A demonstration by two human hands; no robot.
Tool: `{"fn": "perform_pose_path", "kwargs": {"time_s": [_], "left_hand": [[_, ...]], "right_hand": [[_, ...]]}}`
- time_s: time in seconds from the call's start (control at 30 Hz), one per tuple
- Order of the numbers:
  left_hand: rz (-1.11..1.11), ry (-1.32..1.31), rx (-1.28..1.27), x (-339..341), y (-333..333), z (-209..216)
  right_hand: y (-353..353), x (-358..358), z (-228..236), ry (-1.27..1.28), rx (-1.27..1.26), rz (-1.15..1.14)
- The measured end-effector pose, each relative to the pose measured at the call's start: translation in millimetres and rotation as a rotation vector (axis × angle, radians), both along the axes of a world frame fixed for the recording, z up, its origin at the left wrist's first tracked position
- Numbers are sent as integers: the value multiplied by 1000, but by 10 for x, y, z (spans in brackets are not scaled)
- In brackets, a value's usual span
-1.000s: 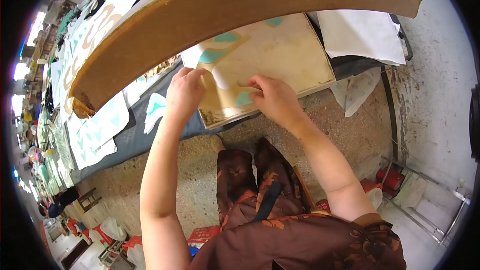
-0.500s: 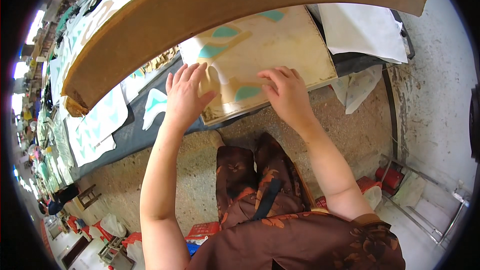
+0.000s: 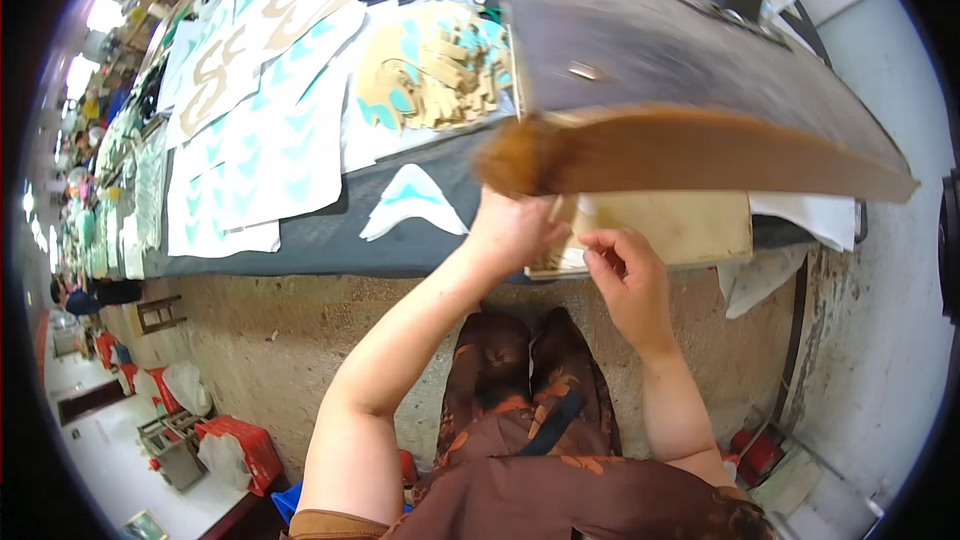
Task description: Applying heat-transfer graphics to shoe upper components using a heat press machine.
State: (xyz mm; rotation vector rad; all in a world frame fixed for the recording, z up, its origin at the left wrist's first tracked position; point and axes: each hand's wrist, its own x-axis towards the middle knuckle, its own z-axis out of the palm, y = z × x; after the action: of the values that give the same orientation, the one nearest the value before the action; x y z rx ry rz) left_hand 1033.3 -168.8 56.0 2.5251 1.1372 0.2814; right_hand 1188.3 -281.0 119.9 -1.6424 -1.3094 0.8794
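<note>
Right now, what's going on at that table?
A person has both hands by a cream board under a raised, brown-edged lid. The left hand is at the lid's left end, its grip unclear. The right hand, fingers curled, is at the board's near edge. A white-and-teal arched piece lies to the left, tan pieces beyond it.

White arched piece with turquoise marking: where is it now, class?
In the head view, the white arched piece lies on the dark table cover, left of the left hand, nearer the person than the heap of tan pieces.
</note>
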Motion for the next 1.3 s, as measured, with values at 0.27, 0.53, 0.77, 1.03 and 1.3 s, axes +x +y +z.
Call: {"fn": "perform_pose_path", "kwargs": {"time_s": [0.27,0.53,0.77,1.03,1.3], "left_hand": [[802,-555,-167,-1539,1588,-418],[989,-461,-422,-2033,2571,-870],[882,-454,-519,-2068,2701,-994],[906,-600,-372,-2029,2598,-1151],[896,-662,-417,-2001,2542,-1046]], "right_hand": [[371,-927,-35,247,-162,240],[677,-1772,-458,283,-270,378],[1326,-1919,-574,225,-199,281],[3572,-1815,-956,-427,283,100],[4176,-2071,-1050,-897,62,202]]}}
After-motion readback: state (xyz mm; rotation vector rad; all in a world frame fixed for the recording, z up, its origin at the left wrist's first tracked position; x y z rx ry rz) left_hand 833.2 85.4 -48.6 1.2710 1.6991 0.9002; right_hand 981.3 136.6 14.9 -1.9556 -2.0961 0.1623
